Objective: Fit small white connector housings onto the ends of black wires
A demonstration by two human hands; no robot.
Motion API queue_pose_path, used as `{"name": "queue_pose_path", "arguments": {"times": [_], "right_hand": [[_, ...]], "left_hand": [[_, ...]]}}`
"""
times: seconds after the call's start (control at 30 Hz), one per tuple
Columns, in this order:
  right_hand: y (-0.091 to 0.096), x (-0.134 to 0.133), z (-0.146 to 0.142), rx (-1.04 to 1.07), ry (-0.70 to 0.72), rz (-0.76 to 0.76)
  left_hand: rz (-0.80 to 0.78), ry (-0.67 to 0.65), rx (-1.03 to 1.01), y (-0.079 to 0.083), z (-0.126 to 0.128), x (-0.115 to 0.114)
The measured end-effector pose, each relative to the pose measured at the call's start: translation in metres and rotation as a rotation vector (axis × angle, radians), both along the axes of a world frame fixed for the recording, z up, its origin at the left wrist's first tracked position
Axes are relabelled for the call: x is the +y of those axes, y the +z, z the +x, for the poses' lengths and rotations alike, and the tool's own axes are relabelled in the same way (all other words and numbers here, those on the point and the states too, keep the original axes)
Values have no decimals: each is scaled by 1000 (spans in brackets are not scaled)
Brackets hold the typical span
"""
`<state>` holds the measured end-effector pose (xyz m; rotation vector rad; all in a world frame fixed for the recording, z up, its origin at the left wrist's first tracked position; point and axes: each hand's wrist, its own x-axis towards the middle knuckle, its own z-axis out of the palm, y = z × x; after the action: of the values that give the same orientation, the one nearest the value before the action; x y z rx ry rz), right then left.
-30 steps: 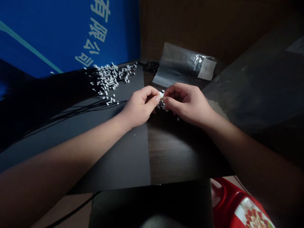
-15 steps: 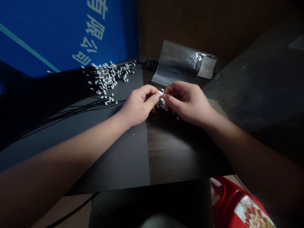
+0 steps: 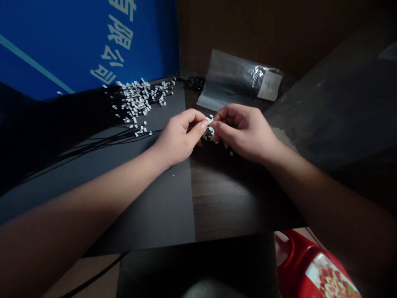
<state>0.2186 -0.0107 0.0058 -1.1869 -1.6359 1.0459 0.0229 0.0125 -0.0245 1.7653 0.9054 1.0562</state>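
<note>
My left hand [image 3: 180,136] and my right hand [image 3: 245,130] meet fingertip to fingertip over the dark table. Both are closed in a pinch on a small white piece [image 3: 209,121] between them. Just below the fingertips lies a little cluster of white pieces [image 3: 211,134]. A larger scatter of white pieces [image 3: 138,99] with thin black wires [image 3: 102,142] lies on the grey mat [image 3: 149,198] to the left of my left hand.
A clear plastic bag with a white label [image 3: 242,80] lies behind my hands. A blue board with white characters [image 3: 77,41] stands at the back left. A red container [image 3: 313,269] sits at the lower right. Dark plastic sheeting [image 3: 341,107] covers the right.
Both hands stay pinched together. The view has drifted slightly, so hands and pieces sit a little higher and further left in the picture.
</note>
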Motion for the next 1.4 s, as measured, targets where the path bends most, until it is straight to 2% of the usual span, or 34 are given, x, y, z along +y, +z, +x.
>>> {"name": "queue_pose_path", "arguments": {"times": [0.5,0.83,1.03,1.4], "right_hand": [[2,-2,-4,62,-22,-94],[5,-2,-1,103,2,-138],[7,0,-1,95,-5,-171],[0,0,0,45,25,-59]], "left_hand": [[5,-4,28,0,-1,-2],[-72,7,-51,3,1,0],[-66,-1,-49,1,1,1],[-67,-14,-60,2,1,0]]}}
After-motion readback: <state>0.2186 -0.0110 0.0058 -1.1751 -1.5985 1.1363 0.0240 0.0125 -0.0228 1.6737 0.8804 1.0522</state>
